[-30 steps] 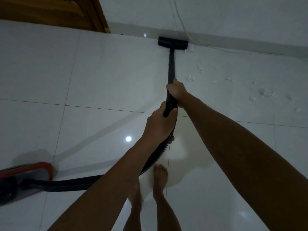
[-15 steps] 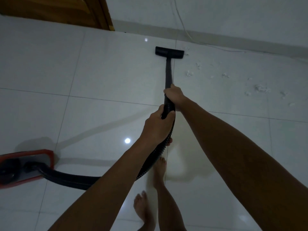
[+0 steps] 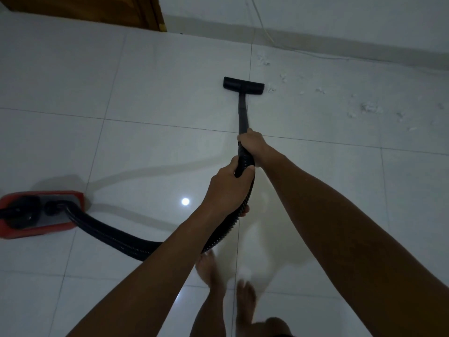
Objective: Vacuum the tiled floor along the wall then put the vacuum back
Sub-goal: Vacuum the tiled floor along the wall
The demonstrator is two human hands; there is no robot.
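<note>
The vacuum's black nozzle (image 3: pixel 243 86) lies flat on the glossy white tiled floor (image 3: pixel 150 76), apart from the wall (image 3: pixel 340 18). The right hand (image 3: pixel 251 142) clenches the wand (image 3: pixel 242 117); the left hand (image 3: pixel 228 183) clenches the ribbed hose (image 3: pixel 116 235). White scraps (image 3: pixel 369 108) litter the tiles rightward. The red vacuum body (image 3: pixel 36 212) is cut off at left; the bare feet (image 3: pixel 245 297) are blurred.

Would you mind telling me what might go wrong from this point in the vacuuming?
The white cord trailing along the wall base could get caught by the floor nozzle. The hose curves close to the bare feet, a likely trip hazard. The scattered white debris lies right of the nozzle and could be missed.
</note>
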